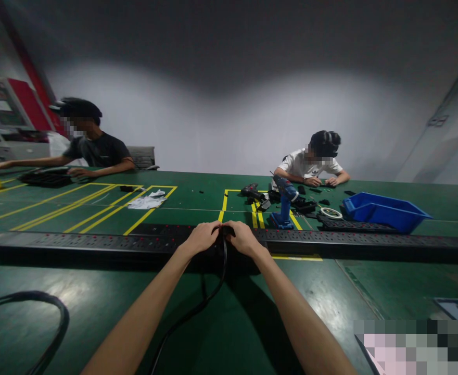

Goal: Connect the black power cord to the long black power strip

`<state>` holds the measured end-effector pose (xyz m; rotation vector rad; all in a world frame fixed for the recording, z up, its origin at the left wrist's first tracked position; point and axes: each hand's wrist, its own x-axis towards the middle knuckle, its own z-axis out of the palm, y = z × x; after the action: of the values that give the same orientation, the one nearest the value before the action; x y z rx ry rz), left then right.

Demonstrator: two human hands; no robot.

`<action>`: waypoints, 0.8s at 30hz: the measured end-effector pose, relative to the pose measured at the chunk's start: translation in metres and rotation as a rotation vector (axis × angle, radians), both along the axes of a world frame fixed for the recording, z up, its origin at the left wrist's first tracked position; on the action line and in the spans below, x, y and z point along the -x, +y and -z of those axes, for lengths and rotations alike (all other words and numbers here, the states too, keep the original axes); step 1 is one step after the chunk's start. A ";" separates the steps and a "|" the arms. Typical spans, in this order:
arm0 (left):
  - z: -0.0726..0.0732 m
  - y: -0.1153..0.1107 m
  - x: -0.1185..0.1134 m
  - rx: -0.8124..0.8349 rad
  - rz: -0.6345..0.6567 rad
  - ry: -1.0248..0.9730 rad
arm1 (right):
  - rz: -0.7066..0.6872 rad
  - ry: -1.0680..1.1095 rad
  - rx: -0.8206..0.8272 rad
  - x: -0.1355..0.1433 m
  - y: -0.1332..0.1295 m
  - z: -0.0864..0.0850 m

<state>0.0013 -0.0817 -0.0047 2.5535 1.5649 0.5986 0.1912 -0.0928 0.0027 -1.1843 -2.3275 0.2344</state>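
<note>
A long black power strip (107,240) lies across the green table, with rows of sockets and small red marks on its top face. My left hand (202,237) and my right hand (243,237) meet at the middle of the strip. Their fingers are closed together at the upper end of a black cable (224,258), one hand on each side. From there the cable hangs over the strip's near side and curves down towards me. My fingertips partly hide the spot where the cable meets the strip.
Beyond the strip stands a blue cordless drill (282,203), near another drill (252,192), black parts and a white ring (331,213). A blue bin (385,208) is to the right. Papers (147,201) lie left. Two people sit across the table. A thick cable (37,297) loops at near left.
</note>
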 end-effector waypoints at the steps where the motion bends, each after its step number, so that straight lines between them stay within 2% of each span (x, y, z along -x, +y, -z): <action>1: 0.000 0.000 0.000 0.004 -0.002 0.000 | -0.008 0.007 -0.002 0.000 0.000 0.000; 11: -0.004 -0.003 -0.001 0.047 -0.016 -0.019 | -0.003 -0.081 -0.033 0.000 -0.008 -0.006; 17: -0.005 -0.005 -0.002 0.036 -0.019 -0.022 | -0.029 -0.011 -0.032 0.003 -0.008 -0.004; 20: -0.006 -0.005 -0.001 0.046 -0.014 -0.030 | -0.026 0.137 -0.032 0.001 -0.007 0.000; 24: -0.005 -0.005 -0.002 0.036 -0.005 -0.045 | 0.062 0.548 0.020 -0.006 0.001 0.006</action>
<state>0.0032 -0.0862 0.0007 2.4928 1.5539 0.6186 0.1974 -0.0917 -0.0030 -1.0386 -1.8122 0.4925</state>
